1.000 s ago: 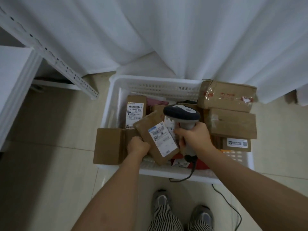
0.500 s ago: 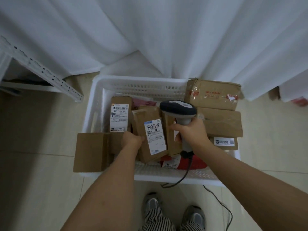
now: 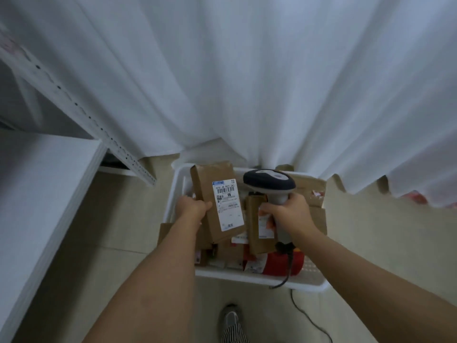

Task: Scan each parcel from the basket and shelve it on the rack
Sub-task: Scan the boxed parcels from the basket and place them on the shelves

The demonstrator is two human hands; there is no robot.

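Observation:
My left hand (image 3: 191, 207) grips a flat brown parcel (image 3: 212, 186) by its left edge, held up over the white basket (image 3: 259, 279) with its white barcode label (image 3: 227, 205) facing me. My right hand (image 3: 289, 212) holds the handle of a grey and dark barcode scanner (image 3: 269, 183), whose head sits just right of the parcel's top. The same hand also pinches a second brown parcel (image 3: 259, 226) against the handle. Several more brown parcels and a red packet (image 3: 282, 264) lie in the basket below.
The white rack's shelf (image 3: 37, 194) and its perforated upright (image 3: 81, 112) stand at the left. A white curtain (image 3: 247, 70) hangs behind the basket. The scanner's black cable (image 3: 309, 315) trails on the tiled floor at the right, beside my shoe (image 3: 231, 320).
My left hand has lifted the labelled parcel out of the basket and turned it more upright. The scanner has risen with it. The view has shifted so the rack shelf shows again at left.

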